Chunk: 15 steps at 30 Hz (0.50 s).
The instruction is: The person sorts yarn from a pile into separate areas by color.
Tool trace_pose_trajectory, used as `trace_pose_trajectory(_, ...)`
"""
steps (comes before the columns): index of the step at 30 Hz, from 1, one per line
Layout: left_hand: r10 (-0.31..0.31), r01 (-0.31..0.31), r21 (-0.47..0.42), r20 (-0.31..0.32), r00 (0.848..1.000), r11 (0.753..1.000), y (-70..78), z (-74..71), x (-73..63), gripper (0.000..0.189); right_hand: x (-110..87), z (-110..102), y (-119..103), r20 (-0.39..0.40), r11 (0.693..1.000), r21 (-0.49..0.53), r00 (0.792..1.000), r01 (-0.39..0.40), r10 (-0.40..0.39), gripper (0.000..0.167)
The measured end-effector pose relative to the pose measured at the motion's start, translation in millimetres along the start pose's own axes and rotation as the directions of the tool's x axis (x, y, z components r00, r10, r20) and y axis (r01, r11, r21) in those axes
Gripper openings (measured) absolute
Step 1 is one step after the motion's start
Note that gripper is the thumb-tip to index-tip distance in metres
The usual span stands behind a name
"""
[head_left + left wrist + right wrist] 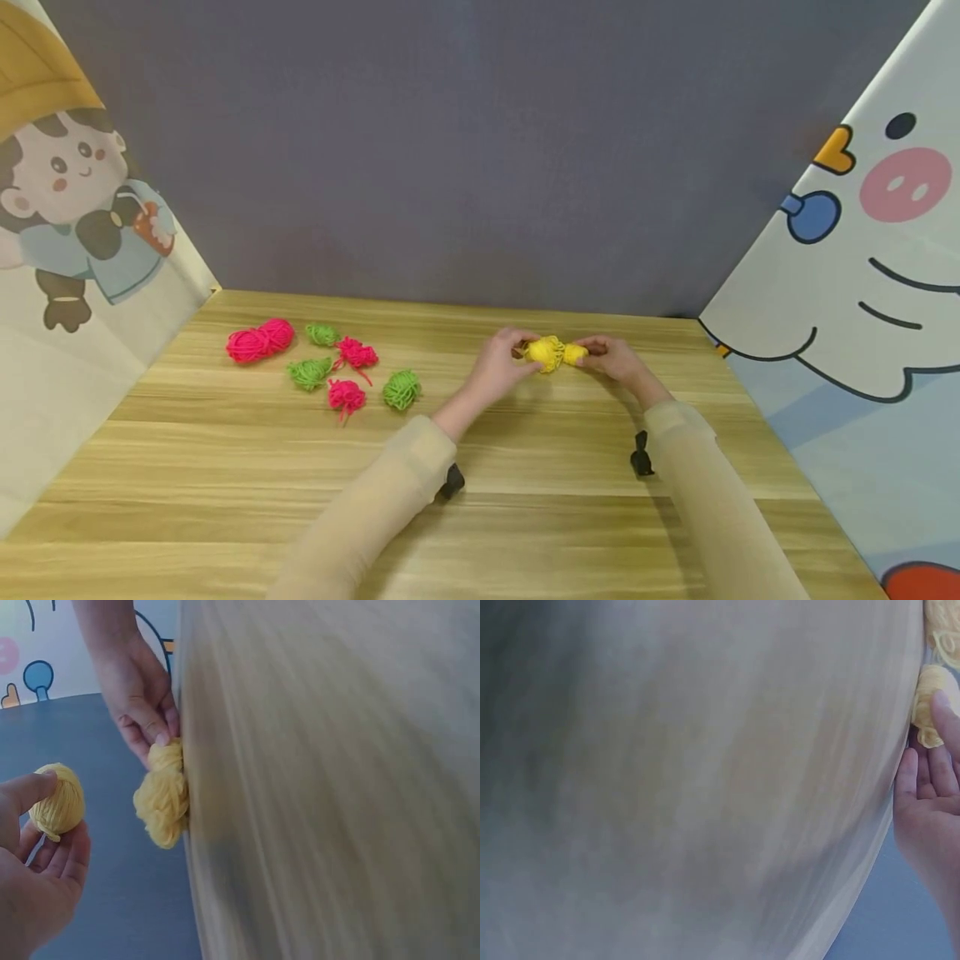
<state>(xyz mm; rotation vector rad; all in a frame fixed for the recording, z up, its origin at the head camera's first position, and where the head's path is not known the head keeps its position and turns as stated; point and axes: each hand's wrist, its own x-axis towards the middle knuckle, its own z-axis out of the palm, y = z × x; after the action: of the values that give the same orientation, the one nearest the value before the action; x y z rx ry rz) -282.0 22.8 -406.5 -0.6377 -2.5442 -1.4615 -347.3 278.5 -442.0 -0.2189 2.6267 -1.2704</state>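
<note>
The left hand is grasping a round, smoothly wound yellow yarn ball between thumb and fingers, while the right hand is pinching a small, narrow yellow yarn roll. Between them, a looser, loopy yellow yarn bundle is lying just beside the small roll and, in the left wrist view, a little apart from the ball. All three are sitting over the far part of the wood-grained tabletop, right of centre; whether the ball is touching the wood, I cannot tell. Farther left, a plump leafy-green yarn ball is resting nearest the left hand. Beyond it, two loose hot-pink yarn bundles are trailing short ends, two smaller green yarn bundles are lying near them, and a long hot-pink yarn shape, narrowed at its middle, is resting at the far left. Cream sleeves are covering the forearms, with a black wrist device showing by the left cuff. A dark grey backdrop is standing behind, with cartoon-printed panels flanking both sides.
</note>
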Motion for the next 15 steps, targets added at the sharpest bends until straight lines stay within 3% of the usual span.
trace_pose_trajectory(7,-0.045,0.043,0.062,0.039,0.998,0.997,-6.0,14.4,8.3,0.041,-0.5,-0.6,0.2,0.002,1.000,-0.004,1.000,0.011,-0.011,0.047)
trace_pose_trajectory(15,-0.016,0.012,0.047,0.104,0.994,0.999,-10.2,24.1,19.3,0.040,-2.4,-0.3,-0.7,0.006,1.000,-0.002,1.000,0.018,-0.018,0.047)
